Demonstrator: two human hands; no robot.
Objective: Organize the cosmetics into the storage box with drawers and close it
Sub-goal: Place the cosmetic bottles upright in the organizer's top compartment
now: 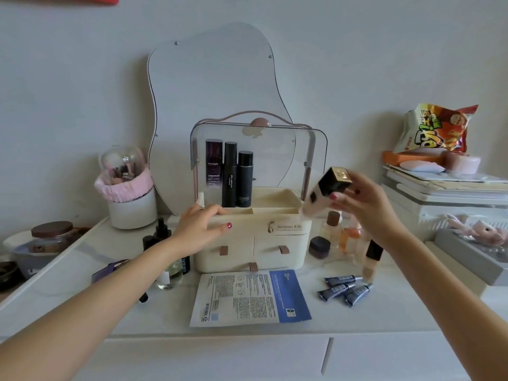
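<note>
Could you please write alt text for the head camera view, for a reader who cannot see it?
A person's right hand holds a pale bottle with a black cap tilted beside the open cream storage box, while the left hand rests on the box's front left rim. Three dark bottles stand inside; more cosmetics lie around it.

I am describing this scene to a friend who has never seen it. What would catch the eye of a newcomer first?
First, the cream storage box at the centre of the table, its clear lid raised and three dark bottles standing inside at the left. Next, the right hand holding a pale bottle with a black cap beside the box, while the left hand rests on its front left corner.
</note>
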